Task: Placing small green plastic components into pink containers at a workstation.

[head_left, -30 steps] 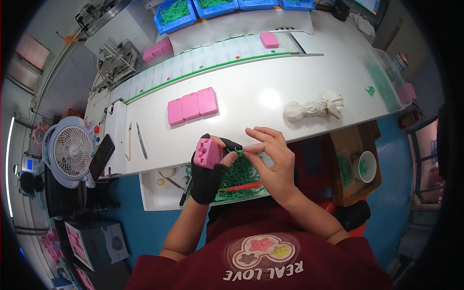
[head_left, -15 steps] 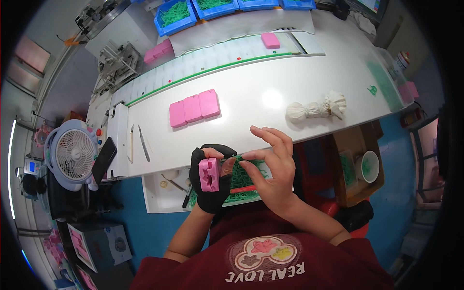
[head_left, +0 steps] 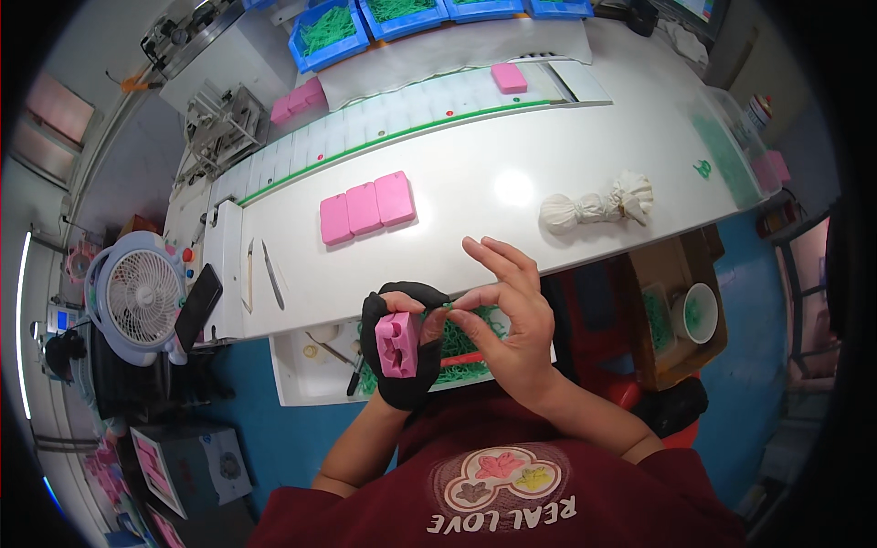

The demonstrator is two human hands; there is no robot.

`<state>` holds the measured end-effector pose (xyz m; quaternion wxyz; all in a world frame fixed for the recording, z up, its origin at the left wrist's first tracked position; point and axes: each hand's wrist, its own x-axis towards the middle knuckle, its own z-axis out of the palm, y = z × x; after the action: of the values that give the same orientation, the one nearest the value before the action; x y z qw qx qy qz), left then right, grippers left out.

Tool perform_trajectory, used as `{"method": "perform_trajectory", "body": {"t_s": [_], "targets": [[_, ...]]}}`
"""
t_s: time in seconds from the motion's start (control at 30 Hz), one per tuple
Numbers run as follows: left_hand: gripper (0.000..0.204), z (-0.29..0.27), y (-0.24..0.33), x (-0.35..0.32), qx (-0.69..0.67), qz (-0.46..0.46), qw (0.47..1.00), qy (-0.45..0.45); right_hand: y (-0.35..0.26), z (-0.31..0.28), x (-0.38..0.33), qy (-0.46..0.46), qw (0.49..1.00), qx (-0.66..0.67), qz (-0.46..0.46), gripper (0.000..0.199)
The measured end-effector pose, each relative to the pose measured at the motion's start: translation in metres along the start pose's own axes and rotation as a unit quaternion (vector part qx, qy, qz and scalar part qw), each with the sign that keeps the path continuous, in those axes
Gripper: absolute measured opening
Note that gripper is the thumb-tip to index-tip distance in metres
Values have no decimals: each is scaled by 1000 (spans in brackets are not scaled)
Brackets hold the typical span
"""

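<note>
My left hand (head_left: 423,363), in a black glove with bare fingertips, is closed around a pink block (head_left: 385,352) with a cavity in its upright face. It looks like a soft mould. The bare right hand (head_left: 519,333) brings thumb and forefinger together at the left fingertips, its other fingers spread. Between the pinching fingers a small green piece (head_left: 448,307) shows; its shape is too small to tell. Below both hands, a white tray (head_left: 290,379) holds a heap of green pieces (head_left: 466,340), a red stick (head_left: 459,359) and some tools.
Three pink blocks (head_left: 364,209) lie side by side on the white table (head_left: 457,205), with tweezers (head_left: 273,274) to their left. A tied white cloth bundle (head_left: 598,210) rests at right. Blue bins (head_left: 329,41) stand behind; a fan (head_left: 139,288) and phone (head_left: 198,304) are left.
The right hand has shifted slightly left, its fingertips now meeting the left ones. The pink block sits a little lower, and green shows at the pinch.
</note>
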<state>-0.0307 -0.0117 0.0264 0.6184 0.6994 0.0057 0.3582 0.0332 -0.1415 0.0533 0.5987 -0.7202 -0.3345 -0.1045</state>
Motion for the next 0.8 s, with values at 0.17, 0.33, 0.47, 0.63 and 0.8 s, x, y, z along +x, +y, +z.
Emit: {"method": "perform_trajectory", "body": {"t_s": [0.17, 0.33, 0.47, 0.63, 0.8], "targets": [[29, 1, 1, -5, -52, -26, 998, 18, 1, 4, -2, -34, 999, 26, 4, 11], [28, 6, 8, -1, -49, -43, 997, 31, 0, 3, -1, -21, 999, 27, -10, 9], [27, 7, 8, 7, -68, -76, 994, 49, 10, -4, 3, -12, 999, 20, -28, 12], [27, 10, 11, 8, -60, -81, 994, 37, 3, -7, 7, -1, 999, -31, -19, 10], [25, 13, 13, 8, -45, -89, 994, 38, 8, -7, 14, -2, 999, -9, -32, 10]]}}
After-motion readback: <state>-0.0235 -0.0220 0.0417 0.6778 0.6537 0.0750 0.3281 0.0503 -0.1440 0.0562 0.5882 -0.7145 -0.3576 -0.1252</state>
